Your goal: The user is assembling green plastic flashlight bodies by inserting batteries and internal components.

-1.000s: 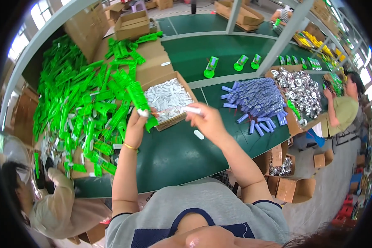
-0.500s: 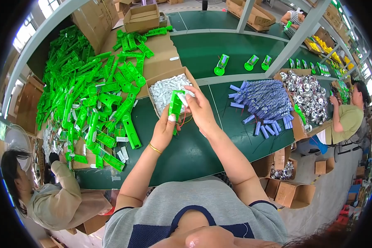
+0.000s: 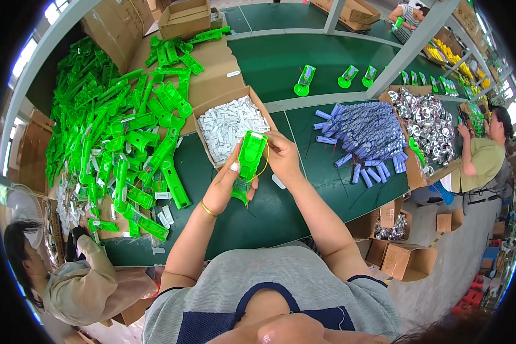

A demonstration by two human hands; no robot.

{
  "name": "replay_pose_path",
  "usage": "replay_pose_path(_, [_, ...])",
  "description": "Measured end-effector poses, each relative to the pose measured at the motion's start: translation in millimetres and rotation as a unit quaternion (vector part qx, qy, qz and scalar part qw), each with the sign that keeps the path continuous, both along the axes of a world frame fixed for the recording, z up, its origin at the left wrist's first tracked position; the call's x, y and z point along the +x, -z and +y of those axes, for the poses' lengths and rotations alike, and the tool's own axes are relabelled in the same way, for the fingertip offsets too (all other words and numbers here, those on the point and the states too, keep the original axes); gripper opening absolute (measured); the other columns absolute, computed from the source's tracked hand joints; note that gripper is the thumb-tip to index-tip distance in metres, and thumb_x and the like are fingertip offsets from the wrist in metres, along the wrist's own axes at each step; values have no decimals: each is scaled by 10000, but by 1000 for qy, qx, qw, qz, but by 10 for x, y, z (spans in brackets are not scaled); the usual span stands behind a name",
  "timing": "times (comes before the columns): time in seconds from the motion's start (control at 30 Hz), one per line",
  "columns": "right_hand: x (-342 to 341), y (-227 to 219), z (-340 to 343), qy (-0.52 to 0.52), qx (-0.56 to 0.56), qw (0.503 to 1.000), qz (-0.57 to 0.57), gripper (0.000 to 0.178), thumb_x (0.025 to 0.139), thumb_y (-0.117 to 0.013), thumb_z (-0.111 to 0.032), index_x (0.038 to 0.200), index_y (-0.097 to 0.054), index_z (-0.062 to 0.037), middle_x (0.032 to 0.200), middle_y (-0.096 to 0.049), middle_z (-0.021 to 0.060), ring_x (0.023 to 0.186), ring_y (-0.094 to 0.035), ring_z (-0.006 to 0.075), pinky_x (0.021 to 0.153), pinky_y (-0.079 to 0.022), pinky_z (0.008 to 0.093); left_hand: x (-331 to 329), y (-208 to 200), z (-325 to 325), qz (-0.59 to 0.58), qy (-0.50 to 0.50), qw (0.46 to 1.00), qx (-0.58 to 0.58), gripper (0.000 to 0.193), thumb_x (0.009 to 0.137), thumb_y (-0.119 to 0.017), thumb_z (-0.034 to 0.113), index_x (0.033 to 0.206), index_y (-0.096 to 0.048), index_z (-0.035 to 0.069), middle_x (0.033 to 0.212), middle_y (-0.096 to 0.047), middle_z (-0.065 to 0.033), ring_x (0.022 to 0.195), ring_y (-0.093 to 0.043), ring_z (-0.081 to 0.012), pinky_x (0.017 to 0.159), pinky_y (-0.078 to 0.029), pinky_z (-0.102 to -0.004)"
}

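The left hand (image 3: 226,184) closes around a green plastic housing (image 3: 251,151) near the carton (image 3: 265,108) of white pieces (image 3: 225,127); the right hand (image 3: 285,157), fingers bent (from here, I can't tell their grip), meets the housing's upper edge.

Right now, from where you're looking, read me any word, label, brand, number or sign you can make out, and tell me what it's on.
Readable text: none.
Tall cardboard panel, upper left: faint marks, too blurred to read.
Open cardboard carton on the floor, right: marks too small to read.
Held green plastic housing: no lettering I can make out.
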State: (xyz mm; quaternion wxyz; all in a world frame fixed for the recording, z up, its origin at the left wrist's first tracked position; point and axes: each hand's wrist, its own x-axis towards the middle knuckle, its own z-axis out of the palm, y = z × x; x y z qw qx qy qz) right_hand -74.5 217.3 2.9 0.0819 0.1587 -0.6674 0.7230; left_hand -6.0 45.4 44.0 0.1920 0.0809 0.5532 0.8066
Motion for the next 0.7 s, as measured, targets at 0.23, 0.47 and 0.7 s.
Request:
replay_pose_path(0.23, [-59,-64,255,54,172,962,206,229,794,-696,56,1011,-709,-16,934,-690,138,853,-686,286,717,-548,335,-45,50,21,-69,67,994,46,711,1045,-388,485,1617,-42,243,847,-607,-123,613,-577,-202,571,-501,-309])
replay_pose_path(0.47, [453,-311,217,-193,-218,929,-227,219,937,-629,-74,1133,-643,23,893,-655,78,693,-643,134,603,-565,276,-59,132,168,101,-8,991,-93,701,1083,-356,371,1599,-2,55,985,-607,-125,732,-590,-156,719,-515,-282])
replay_pose_path(0.7, [401,-276,222,-111,-221,949,-195,591,930,-669,-141,1445,-421,7,1156,-628,60,953,-607,102,623,-501,227,-32,342,335,120,-41,972,-196,655,1076,-397,284,1574,-103,-23,1290,-566,-185,1019,-615,-249,916,-494,-327])
